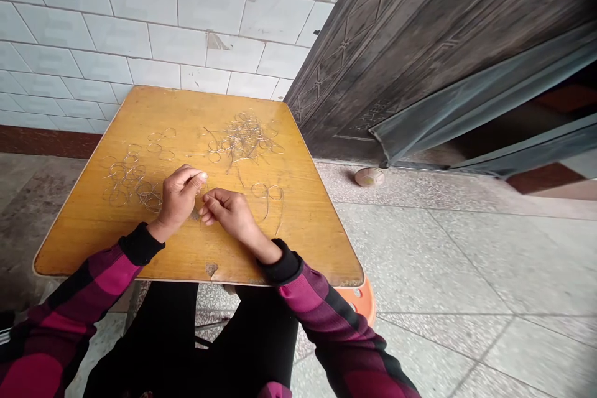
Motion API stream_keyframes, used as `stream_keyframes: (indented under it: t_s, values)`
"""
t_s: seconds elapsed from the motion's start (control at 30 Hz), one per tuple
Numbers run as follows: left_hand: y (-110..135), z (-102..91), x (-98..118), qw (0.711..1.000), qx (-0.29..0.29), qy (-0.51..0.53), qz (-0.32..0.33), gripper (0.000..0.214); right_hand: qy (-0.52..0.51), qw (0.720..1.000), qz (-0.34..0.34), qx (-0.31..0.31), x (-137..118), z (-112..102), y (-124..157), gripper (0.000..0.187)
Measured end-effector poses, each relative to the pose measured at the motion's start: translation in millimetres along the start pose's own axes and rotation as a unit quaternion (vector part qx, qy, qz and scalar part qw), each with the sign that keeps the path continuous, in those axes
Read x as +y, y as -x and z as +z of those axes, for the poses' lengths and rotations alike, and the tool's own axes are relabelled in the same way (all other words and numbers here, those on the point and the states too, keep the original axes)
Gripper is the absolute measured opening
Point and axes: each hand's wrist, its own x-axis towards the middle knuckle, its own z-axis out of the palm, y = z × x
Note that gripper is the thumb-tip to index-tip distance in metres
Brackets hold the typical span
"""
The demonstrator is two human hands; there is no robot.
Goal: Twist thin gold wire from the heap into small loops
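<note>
A tangled heap of silvery wire loops [243,138] sat at the upper middle of the frame, stiff straight ends poking out. A looser cluster of rings [133,181] lay flat left of center, many overlapping. A pair of joined loops [268,194] lay right of center, trailing thin tails downward.

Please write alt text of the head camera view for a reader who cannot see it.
A person's left hand and right hand pinch their fingers over a yellow wooden table, among thin wire loops and a tangled wire pile.
</note>
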Motion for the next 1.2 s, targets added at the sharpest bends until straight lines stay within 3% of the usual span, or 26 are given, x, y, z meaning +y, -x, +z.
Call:
stream_keyframes:
  t_s: [0.23,0.4,0.6,0.77,0.83,0.9,0.97,1.07,1.2]
  values:
    - [-7,-1.2,-7,0.995,0.046,0.083,-0.039,0.017,-0.034,0.998,0.043,-0.034,2,2,2,0.027]
    - [-12,-1.9,-8,0.991,0.058,0.104,-0.065,0.019,0.001,0.998,0.040,-0.041,5,3,4,0.022]
    - [-18,-5.5,-9,0.983,0.095,0.130,-0.086,0.020,0.043,0.993,0.064,-0.093,8,4,10,0.019]
    - [-19,-7.9,-11,0.984,0.050,0.133,-0.104,0.022,0.139,0.949,0.023,-0.283,-11,-28,13,0.034]
    - [-17,-7.0,-12,0.984,0.015,0.132,-0.119,0.022,0.109,0.970,0.012,-0.215,-16,-40,10,0.040]
    - [-13,-4.9,-14,0.983,-0.028,0.123,-0.132,0.024,0.058,0.996,-0.018,-0.067,-16,-46,5,0.038]
    - [-9,-2.1,-15,0.981,-0.071,0.114,-0.140,0.026,0.012,0.999,-0.033,0.030,-12,-43,-1,0.035]
    - [-3,2.3,-17,0.981,-0.097,0.104,-0.134,0.027,-0.026,0.999,-0.010,0.025,-1,-33,-9,0.038]
    - [2,6.5,-20,0.988,-0.065,0.084,-0.107,0.031,-0.056,0.998,0.003,0.015,6,-22,-10,0.037]
